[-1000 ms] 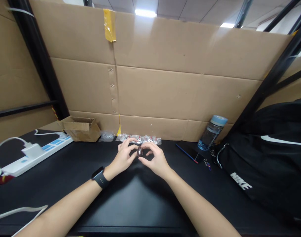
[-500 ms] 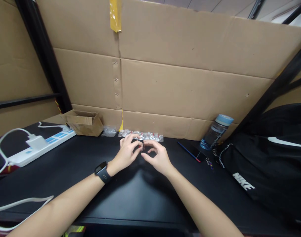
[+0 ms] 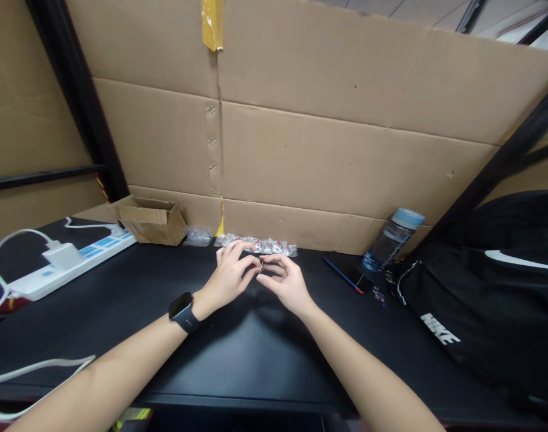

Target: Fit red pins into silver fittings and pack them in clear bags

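My left hand (image 3: pixel 231 273), with a dark watch (image 3: pixel 182 310) on its wrist, has thumb and fingers pinched on a small thin piece (image 3: pixel 261 266) with a shiny edge, too small to name. On the other side of that piece is my right hand (image 3: pixel 288 283), its thumb and fingers curved in close. Whether the right fingertips press on it I cannot make out. Just behind the hands, a row of clear plastic packets (image 3: pixel 280 247) with silvery and red contents lies along the cardboard wall, partly hidden by my left fingers.
An open cardboard box (image 3: pixel 154 223) and more clear plastic (image 3: pixel 198 236) stand at the back left, beside a white power strip (image 3: pixel 71 270) with cables. To the right are a blue pen (image 3: pixel 343 274), a phone (image 3: pixel 362 277), keys (image 3: pixel 379 296), a water bottle (image 3: pixel 393 240) and a black bag (image 3: pixel 494 288).
My right thumb and fingers have come closer together around the small piece. The left hand keeps its pinch. The whole view has shifted slightly.
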### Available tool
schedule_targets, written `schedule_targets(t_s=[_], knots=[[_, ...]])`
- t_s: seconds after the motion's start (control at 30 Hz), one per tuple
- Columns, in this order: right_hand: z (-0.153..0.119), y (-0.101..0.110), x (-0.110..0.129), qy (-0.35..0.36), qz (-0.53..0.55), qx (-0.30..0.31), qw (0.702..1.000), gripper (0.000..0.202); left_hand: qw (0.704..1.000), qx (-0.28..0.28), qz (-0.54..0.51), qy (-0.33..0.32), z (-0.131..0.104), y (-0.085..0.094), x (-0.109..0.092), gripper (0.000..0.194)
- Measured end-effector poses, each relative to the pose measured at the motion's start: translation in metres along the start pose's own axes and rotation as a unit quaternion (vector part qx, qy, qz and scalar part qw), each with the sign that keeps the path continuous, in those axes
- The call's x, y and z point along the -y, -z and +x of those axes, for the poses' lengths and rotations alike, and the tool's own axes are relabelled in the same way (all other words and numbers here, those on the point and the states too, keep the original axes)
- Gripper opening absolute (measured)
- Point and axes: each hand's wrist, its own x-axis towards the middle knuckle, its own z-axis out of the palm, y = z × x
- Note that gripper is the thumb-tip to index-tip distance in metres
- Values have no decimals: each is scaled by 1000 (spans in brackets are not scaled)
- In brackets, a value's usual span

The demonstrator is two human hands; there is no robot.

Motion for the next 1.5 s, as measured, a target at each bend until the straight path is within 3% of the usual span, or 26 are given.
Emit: schedule_targets(t_s=[0.13,0.27,0.43,0.6,0.77,0.93,1.07,1.2,1.3,1.4,1.5], knots=[[0,-3,0,-46,70,-8,996,44,1000,-2,18,-10,0,0,1,9],[2,-1,-2,-62,61,10,996,35,999,-11,36,-12,2,2,2,10],[8,8,-10,-9,-46,0,999,26,999,-19,39,-8,2,5,4,10],[9,14,-9,10,-143,3,990,18,999,16,20,-23,0,1,5,10],[7,14,0,42,-253,30,966,16,997,69,-24,-17,0,1,6,13],[5,14,0,135,-340,26,930,10,995,82,-61,23,0,2,8,22],[6,17,1,164,-378,33,911,10,988,139,-62,5,-3,-5,13,29],[5,23,2,153,-441,53,883,8,982,175,-66,6,-4,-12,26,30],[4,30,0,127,-476,88,866,7,987,153,-47,32,-1,-7,47,29],[6,37,-4,104,-482,123,861,8,989,129,3,72,-1,3,75,20],[11,43,-7,104,-461,152,868,9,982,157,46,93,-5,11,99,13]])
